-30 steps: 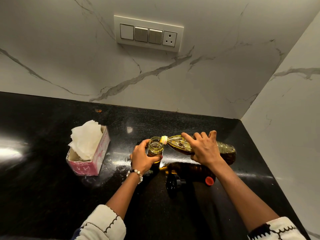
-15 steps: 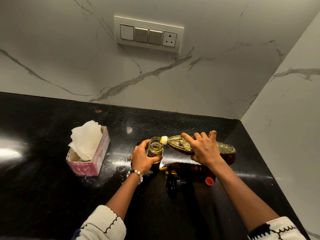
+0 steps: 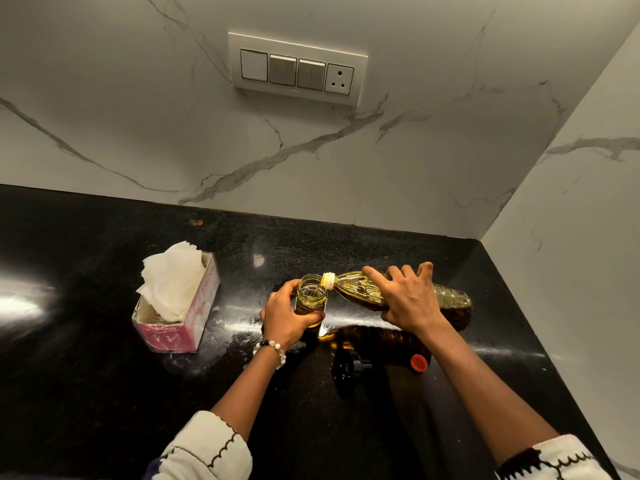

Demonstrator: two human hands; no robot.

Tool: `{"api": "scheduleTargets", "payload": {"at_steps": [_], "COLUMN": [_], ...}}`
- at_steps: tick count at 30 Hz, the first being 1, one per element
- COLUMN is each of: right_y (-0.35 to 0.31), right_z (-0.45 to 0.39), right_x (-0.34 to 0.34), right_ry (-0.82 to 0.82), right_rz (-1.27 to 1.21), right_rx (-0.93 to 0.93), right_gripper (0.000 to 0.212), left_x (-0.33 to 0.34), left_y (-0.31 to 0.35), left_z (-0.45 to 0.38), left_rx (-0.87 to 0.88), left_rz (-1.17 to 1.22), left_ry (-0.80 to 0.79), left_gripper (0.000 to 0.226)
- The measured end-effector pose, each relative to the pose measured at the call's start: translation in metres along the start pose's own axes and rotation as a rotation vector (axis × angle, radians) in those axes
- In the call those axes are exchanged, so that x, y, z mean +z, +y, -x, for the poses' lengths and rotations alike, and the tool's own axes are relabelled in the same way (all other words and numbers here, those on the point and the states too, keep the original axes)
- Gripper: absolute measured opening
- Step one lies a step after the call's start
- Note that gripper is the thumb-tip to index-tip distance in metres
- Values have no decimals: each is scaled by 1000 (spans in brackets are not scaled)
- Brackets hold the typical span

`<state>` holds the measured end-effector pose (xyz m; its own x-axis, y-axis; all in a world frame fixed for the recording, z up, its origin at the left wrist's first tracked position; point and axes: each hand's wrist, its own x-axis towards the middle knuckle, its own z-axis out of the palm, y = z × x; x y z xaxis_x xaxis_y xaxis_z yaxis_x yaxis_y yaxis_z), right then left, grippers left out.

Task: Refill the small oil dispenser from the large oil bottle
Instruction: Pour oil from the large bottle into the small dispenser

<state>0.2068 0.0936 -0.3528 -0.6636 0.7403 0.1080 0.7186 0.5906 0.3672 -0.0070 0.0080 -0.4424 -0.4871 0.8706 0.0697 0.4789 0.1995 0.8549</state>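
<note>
Head view: left hand (image 3: 287, 315) fingers wrapped rnd small oil dispenser (image 3: 310, 296); right hand (image 3: 407, 299) gripping tilted large oil bottle (image 3: 450, 301); keep spout over mouth, pour slow, watch lvl.

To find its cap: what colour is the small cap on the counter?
Red, seen in the head view: small cap.

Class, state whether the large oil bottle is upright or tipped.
Tipped: the large oil bottle lies nearly level in the right hand, neck over the small dispenser's mouth.

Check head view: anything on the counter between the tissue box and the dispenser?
Only bare black counter between the tissue box and the dispenser, with pale smears; the left hand grips the dispenser.
</note>
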Motion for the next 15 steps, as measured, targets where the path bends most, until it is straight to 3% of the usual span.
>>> {"api": "scheduleTargets", "payload": {"at_steps": [15], "right_y": [-1], "right_z": [0], "right_x": [-1], "right_ry": [-12], "right_rz": [1], "right_rx": [0], "right_gripper": [95], "left_x": [0], "left_y": [0], "left_z": [0], "left_rx": [-4], "left_rz": [-22], "left_ry": [-5], "left_gripper": [74]}}
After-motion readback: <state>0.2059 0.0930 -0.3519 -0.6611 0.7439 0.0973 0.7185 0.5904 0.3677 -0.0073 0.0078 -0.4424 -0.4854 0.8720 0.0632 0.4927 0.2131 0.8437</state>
